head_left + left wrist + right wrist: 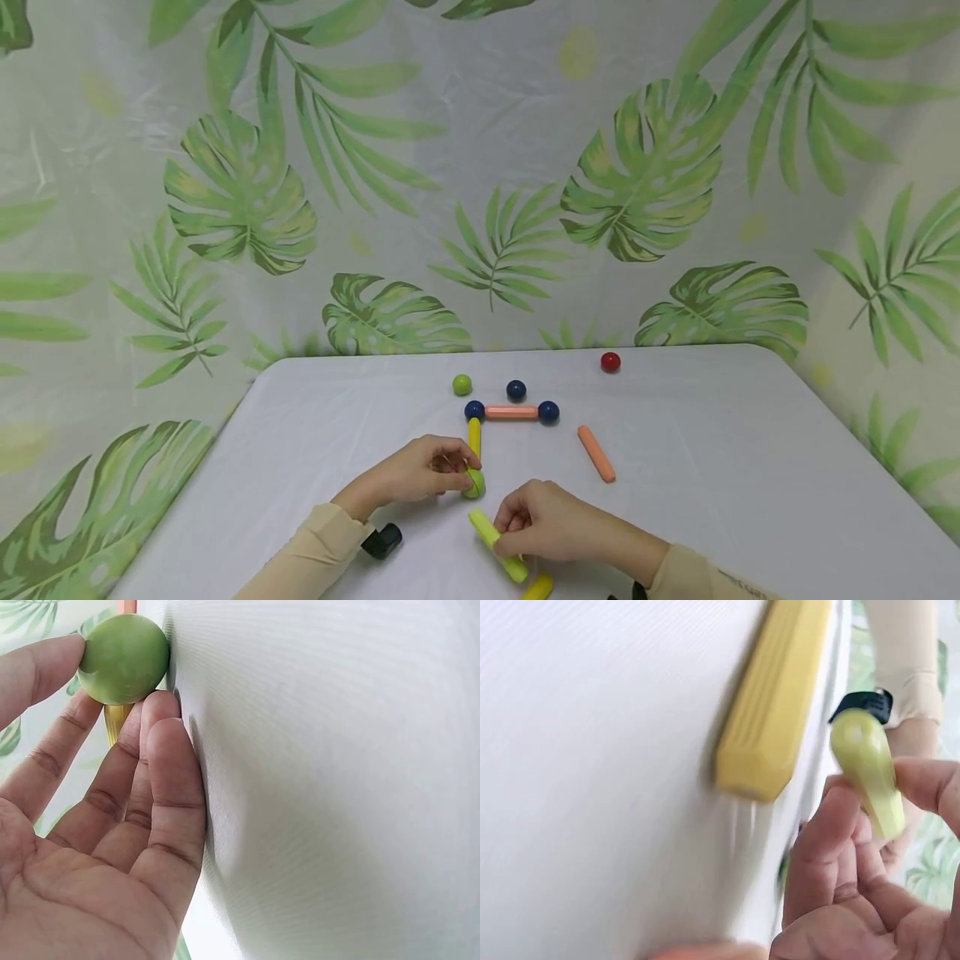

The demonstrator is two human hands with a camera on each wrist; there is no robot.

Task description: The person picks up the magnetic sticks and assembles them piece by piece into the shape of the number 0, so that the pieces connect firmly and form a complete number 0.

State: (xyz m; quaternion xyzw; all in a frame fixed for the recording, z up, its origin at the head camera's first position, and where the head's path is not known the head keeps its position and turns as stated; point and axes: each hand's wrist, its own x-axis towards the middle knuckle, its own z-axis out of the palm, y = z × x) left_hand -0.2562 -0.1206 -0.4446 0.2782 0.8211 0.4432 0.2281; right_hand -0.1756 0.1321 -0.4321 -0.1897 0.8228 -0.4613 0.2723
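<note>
My left hand (pixel 411 477) pinches a green ball (pixel 124 660) between thumb and finger, at the near end of a yellow stick (pixel 475 435). That stick's far end meets a dark blue ball (pixel 475 410), from which a salmon-coloured stick (pixel 512 412) runs right to another dark blue ball (pixel 549 412). Lower down, my right hand (pixel 558 527) holds a lime-yellow stick (pixel 486 525) by its middle, pinched between thumb and fingers. The right wrist view shows this stick (pixel 874 769) end-on, raised off the table. Whether the green ball touches the yellow stick is partly hidden by fingers.
Behind the joined pieces lie a loose green ball (pixel 462 384) and a dark blue ball (pixel 516 390). A red ball (pixel 611 362) sits near the back edge. To the right lies an orange stick (pixel 597 454). Another yellow stick (pixel 772 712) lies below my right hand.
</note>
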